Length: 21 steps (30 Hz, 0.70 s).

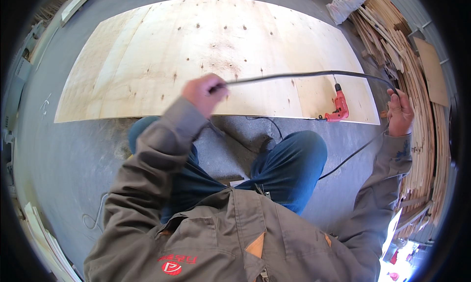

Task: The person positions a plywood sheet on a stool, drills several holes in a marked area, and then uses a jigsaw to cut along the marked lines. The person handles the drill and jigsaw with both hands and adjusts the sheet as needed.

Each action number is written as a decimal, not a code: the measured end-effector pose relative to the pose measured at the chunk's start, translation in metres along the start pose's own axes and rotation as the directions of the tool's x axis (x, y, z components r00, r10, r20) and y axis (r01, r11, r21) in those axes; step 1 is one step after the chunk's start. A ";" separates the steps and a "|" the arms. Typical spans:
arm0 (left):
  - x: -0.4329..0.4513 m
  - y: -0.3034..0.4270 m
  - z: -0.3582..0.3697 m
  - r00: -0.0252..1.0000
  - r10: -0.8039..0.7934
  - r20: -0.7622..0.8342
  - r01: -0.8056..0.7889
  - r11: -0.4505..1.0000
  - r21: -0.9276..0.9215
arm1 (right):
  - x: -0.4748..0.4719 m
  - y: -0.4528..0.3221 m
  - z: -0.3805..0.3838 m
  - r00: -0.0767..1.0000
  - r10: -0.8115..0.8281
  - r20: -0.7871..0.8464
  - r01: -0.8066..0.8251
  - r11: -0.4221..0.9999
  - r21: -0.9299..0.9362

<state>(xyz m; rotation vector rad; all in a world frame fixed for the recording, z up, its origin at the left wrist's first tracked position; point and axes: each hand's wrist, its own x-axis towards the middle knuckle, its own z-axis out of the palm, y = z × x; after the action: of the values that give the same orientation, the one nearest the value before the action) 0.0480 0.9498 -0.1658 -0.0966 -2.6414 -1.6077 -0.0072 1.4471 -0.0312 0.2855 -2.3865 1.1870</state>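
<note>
A black power cable [294, 76] stretches between my two hands above a pale plywood sheet [154, 68]. My left hand [206, 92], a little blurred, grips one part of it over the sheet's near edge. Past the sheet's right edge, my right hand [400, 111] holds the cable between thumb and fingers. From there the cable drops and runs down to the left, behind my right knee. A red electric drill [339, 105] with a thin bit lies on the right part of the plywood, its bit tip close under the taut cable in the picture.
Long timber strips [419, 135] are stacked along the right side, with a white sack [347, 2] at their far end. Pale boards [48, 241] lie at lower left. A thin light cord [96, 215] rests on the concrete floor [77, 153].
</note>
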 end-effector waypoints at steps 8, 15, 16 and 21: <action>-0.004 -0.034 -0.140 0.918 0.294 -0.268 -0.097 0.818 0.566 | -0.001 0.056 0.080 0.968 -0.020 0.249 0.041 0.996 -0.083; -0.059 -0.121 -0.218 0.865 0.253 -0.432 0.131 0.718 0.684 | -0.013 0.081 0.170 0.875 0.074 0.479 0.105 0.936 -0.337; -0.076 -0.147 -0.229 0.850 0.259 -0.458 0.158 0.705 0.692 | -0.018 0.083 0.182 0.864 0.086 0.496 0.111 0.929 -0.354; -0.179 -0.268 -0.234 0.798 -0.007 -0.602 0.439 0.692 0.573 | -0.044 0.101 0.228 0.759 0.165 0.630 0.144 0.901 -0.409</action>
<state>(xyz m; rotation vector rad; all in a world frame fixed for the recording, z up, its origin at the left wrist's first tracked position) 0.2078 0.6139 -0.3084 0.6704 -2.5928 -0.4129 -0.0768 1.3263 -0.2432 0.6206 -3.1801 0.5453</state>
